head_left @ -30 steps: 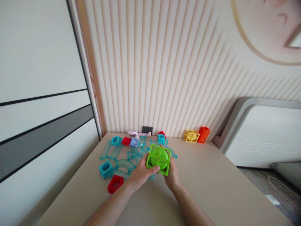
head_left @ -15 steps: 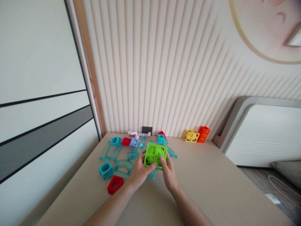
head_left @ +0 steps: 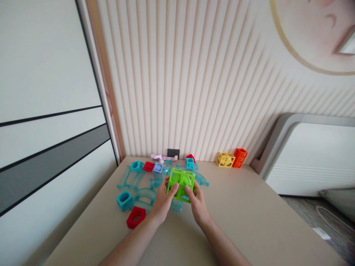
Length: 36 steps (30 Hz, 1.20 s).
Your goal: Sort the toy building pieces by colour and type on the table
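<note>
A bright green openwork toy block (head_left: 181, 180) with rounded shapes inside its frame is held up above the table. My left hand (head_left: 163, 199) grips its left side, thumb on the near face. On the right side my right hand (head_left: 199, 203) grips the same block, its thumb also on the near face. Behind and below the block lie translucent blue track pieces (head_left: 145, 193), partly hidden by the hands. Left of my left hand sit a red block (head_left: 135, 217) with a round opening and a blue block (head_left: 124, 200) with a similar hole.
At the table's (head_left: 249, 221) back right stand a yellow openwork block (head_left: 225, 160) and an orange block (head_left: 240, 158). Along the back lie a red block (head_left: 148, 166), a lavender block (head_left: 158, 167) and small blue blocks (head_left: 190, 163). A ribbed wall (head_left: 188, 92) rises behind; a white cabinet (head_left: 52, 74) borders the left.
The green block has tilted and shifted slightly left and down in my hands. My left thumb has moved up its near face. The pieces on the table have stayed put.
</note>
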Motion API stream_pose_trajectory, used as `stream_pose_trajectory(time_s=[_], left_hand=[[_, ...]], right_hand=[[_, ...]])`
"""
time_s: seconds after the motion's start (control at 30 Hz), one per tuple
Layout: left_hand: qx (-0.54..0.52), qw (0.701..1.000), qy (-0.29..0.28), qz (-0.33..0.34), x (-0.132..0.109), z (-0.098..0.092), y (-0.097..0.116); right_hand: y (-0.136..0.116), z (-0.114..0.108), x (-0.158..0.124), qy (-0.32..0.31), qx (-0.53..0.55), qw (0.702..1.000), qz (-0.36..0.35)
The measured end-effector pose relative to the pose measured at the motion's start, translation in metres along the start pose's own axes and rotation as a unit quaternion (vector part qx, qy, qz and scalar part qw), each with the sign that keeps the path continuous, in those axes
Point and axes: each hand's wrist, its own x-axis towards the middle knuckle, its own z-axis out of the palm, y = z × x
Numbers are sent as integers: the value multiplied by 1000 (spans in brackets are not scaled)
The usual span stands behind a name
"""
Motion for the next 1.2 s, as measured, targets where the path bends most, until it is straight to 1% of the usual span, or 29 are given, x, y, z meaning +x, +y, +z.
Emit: stream_pose_trajectory(time_s=[0.1, 0.17, 0.3, 0.5, 0.73, 0.9, 0.97, 1.07, 1.13, 1.2], left_hand=[[30, 999, 37, 11, 2, 0, -2], [39, 998, 44, 18, 2, 1, -2], [60, 998, 31, 16, 3, 0, -1], [102, 994, 10, 29, 2, -2, 3], [117, 992, 14, 31, 1, -1, 4], [112, 994, 16, 10, 1, -1, 6], [84, 996, 1, -8, 1, -1, 7], [43, 998, -52, -18, 0, 0, 7], [42, 996, -78, -10, 0, 0, 7], [57, 995, -82, 0, 1, 0, 6]], right_hand=[[2, 1, -2, -7, 24, 1000, 10], [4, 1, -3, -6, 43, 999, 16], [6, 0, -2, -3, 65, 998, 25], [5, 1, -2, -1, 50, 999, 17], [8, 0, -2, 9, 36, 999, 14], [6, 0, -1, 12, 17, 1000, -4], [5, -1, -1, 15, 4, 1000, -16], [4, -4, -1, 33, -30, 998, -34], [6, -8, 0, 63, -56, 995, -44], [9, -11, 0, 91, -79, 991, -54]])
